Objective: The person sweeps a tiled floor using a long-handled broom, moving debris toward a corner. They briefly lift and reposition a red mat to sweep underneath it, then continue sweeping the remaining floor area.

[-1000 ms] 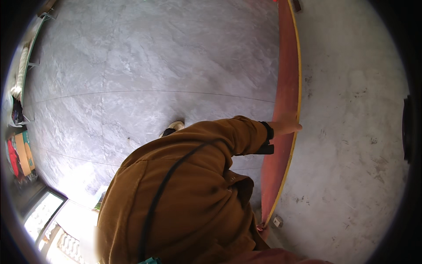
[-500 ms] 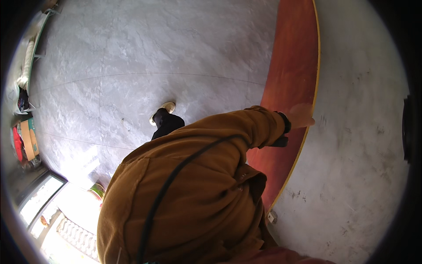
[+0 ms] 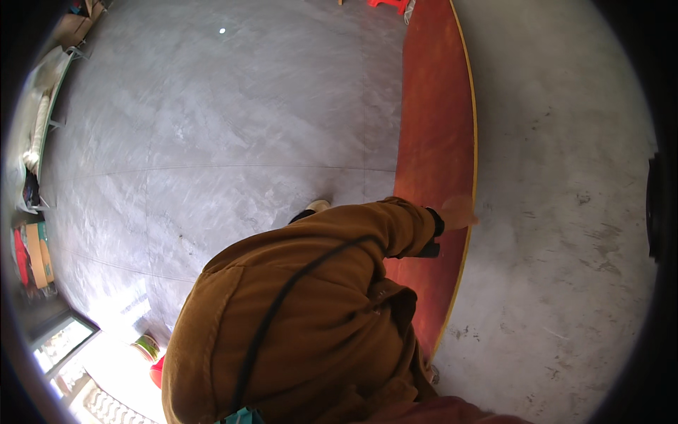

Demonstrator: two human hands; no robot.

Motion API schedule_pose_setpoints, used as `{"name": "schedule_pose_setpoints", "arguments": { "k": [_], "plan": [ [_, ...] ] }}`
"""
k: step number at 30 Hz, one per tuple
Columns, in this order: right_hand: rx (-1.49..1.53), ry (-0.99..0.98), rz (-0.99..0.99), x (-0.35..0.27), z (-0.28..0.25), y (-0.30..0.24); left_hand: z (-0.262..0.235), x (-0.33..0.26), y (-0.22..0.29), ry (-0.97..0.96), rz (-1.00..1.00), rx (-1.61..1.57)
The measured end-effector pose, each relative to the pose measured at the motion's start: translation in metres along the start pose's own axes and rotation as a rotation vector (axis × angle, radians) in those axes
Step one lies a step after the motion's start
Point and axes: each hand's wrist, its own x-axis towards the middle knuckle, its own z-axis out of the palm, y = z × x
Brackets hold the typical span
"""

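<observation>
Your right hand reaches out of the brown sleeve and grips the yellow edge of the long red board, which stands on the grey floor and runs away from you, while your left hand stays hidden.

1. The scene is brightly daylit, and the grey floor shows soft, pale sheen across its upper half.
2. At seven o'clock a strong glare patch burns out detail near the doorway.
3. The brown jacket is shaded along its lower folds.
4. The right hand on the red board is smeared by motion blur.
5. Fisheye distortion bends the board's yellow edge, and a black vignette rings the frame, thickest at three o'clock.
</observation>
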Motion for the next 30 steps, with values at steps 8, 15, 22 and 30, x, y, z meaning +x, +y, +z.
{"name": "schedule_pose_setpoints", "arguments": {
  "k": [8,15,22,30],
  "plan": [
    [0.418,0.129,0.169,0.030,-0.022,-0.065,0.031,0.076,0.009,-0.447,0.098,-0.040],
    [0.564,0.318,0.136,0.052,-0.016,-0.108,0.061,0.138,0.010,-0.779,-0.135,0.083],
    [0.529,0.187,0.019,0.082,-0.032,-0.160,0.115,0.201,0.031,-0.909,-0.008,0.243],
    [0.522,0.225,0.043,0.136,-0.064,-0.229,0.133,0.249,0.004,-0.616,-0.209,0.087]
  ]
}}
